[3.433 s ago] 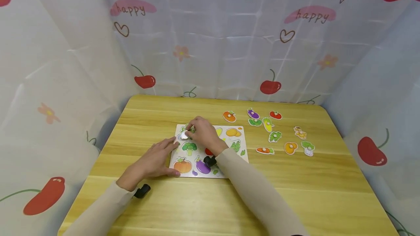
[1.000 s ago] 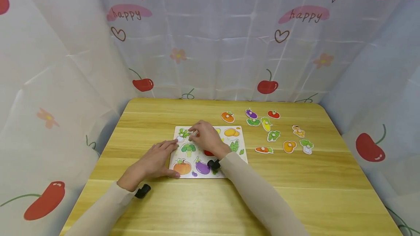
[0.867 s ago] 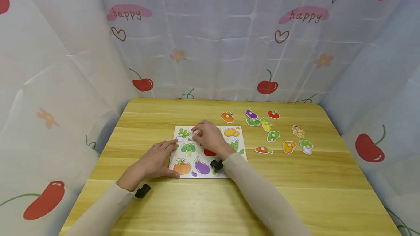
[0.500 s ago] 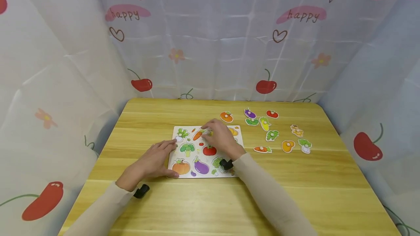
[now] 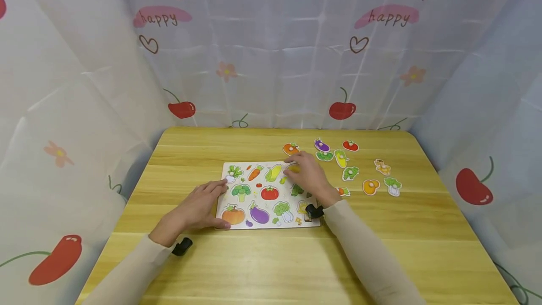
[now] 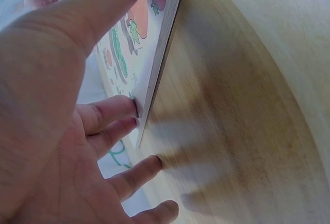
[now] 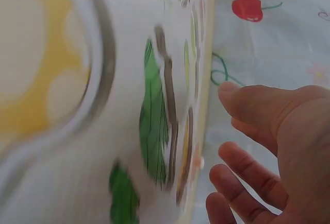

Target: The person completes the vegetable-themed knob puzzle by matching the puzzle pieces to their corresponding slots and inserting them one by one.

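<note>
A white vegetable puzzle board (image 5: 264, 226) lies on the table. My left hand (image 5: 199, 208) rests on its left edge, fingers spread, thumb at the near corner; the left wrist view shows fingertips against the board's side. Over the board's upper right part hovers my right hand (image 5: 311, 173), fingers loosely bent with nothing between them. In the right wrist view that hand's thumb and fingers stand apart beside the board. At the board's far left corner is the radish (image 5: 234, 172). The right hand partly hides the pictures at the board's right side.
Loose knobbed pieces lie right of and behind the board: pumpkin (image 5: 290, 148), eggplant (image 5: 322, 145), broccoli (image 5: 324, 156), tomato (image 5: 350, 145), corn (image 5: 340, 158), leafy green (image 5: 350, 173), bok choy (image 5: 393, 186), a partly covered carrot (image 5: 345, 191). A printed curtain (image 5: 271, 60) surrounds the table.
Earlier my right hand held a whitish piece at the radish spot; it has let go and moved right across the board, uncovering the carrot, corn and tomato pictures. My left hand stays put.
</note>
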{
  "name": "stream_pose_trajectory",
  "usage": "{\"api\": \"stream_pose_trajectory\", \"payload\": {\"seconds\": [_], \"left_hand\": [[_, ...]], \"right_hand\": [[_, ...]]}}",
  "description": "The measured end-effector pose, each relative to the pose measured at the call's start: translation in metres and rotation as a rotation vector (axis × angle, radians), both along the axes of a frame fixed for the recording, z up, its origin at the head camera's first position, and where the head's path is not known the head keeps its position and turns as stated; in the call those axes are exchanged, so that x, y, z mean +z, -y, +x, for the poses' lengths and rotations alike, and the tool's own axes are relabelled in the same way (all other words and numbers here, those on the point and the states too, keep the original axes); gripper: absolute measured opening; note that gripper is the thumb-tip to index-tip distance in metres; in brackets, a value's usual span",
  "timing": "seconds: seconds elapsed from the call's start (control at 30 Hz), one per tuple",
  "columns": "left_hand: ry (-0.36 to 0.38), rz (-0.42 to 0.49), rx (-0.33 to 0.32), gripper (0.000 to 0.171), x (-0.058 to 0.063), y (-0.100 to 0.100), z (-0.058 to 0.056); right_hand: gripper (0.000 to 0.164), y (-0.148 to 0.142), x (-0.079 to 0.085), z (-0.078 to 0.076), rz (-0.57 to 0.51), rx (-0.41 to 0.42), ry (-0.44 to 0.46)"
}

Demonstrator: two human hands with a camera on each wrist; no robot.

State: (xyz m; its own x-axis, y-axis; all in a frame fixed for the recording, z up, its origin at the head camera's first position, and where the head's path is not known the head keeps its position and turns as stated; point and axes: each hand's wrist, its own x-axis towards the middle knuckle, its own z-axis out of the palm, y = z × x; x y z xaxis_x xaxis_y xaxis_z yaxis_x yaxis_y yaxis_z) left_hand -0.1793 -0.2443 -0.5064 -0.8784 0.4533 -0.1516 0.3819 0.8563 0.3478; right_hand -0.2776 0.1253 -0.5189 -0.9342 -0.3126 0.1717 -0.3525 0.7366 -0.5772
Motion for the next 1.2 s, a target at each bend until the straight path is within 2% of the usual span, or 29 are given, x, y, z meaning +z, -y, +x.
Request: {"api": "stream_pose_trajectory", "payload": {"seconds": [0.2,0.43,0.73,1.0,1.2], "left_hand": [[0.005,-0.009,0.0,0.115,0.0,0.0,-0.001],[0.015,0.006,0.009,0.116,0.002,-0.001,0.0],[0.01,0.004,0.01,0.115,0.0,0.001,0.0],[0.0,0.012,0.013,0.116,-0.002,0.001,0.0],[0.006,0.018,0.016,0.116,-0.003,0.002,-0.001]], "right_hand": [[0.04,-0.031,0.001,0.005,0.039,-0.069,0.039],[0.037,-0.073,0.0,0.015,0.072,-0.069,-0.026],[0.036,-0.115,-0.003,0.034,0.115,-0.105,-0.019],[0.035,-0.14,-0.008,0.048,0.117,-0.107,-0.042],[0.024,-0.15,-0.012,0.055,0.111,-0.09,-0.05]]}}
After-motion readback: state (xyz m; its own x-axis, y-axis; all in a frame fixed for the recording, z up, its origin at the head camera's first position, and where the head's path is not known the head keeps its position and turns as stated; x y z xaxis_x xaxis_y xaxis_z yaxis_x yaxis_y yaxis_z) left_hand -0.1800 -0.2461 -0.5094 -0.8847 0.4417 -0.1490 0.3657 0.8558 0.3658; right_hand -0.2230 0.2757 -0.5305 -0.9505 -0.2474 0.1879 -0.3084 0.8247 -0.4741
